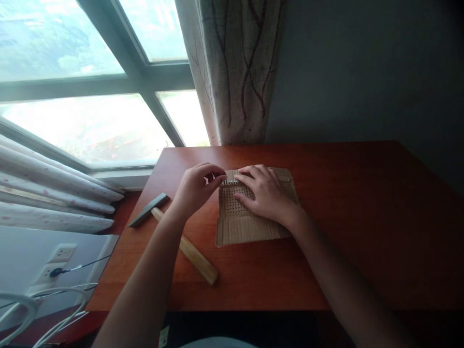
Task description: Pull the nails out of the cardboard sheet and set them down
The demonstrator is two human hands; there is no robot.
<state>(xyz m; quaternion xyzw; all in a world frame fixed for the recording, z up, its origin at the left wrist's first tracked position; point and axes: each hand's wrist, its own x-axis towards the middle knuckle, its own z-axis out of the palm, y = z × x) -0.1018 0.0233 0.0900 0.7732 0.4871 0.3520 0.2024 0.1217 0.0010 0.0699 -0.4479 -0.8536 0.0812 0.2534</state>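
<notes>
A piece of brown cardboard (246, 229) lies on the table, with a panel of many small holes (232, 202) across its middle. Along the upper left of that panel runs a row of small, light, pin-like pieces (230, 182). My left hand (197, 186) is at this row, thumb and forefinger pinched together; whatever is between the fingertips is too small to make out. Resting on the cardboard's right part is my right hand (266, 193), fingers stretched and thumb apart. A hammer (199, 258) with a wooden handle and grey head lies to the left, its handle partly hidden by my left forearm.
The reddish-brown wooden table (348, 227) stands by a window (90, 125) and a long curtain (239, 67). Left of the table's edge are a wall socket (63, 253) with a dark plug and several white cables (68, 319).
</notes>
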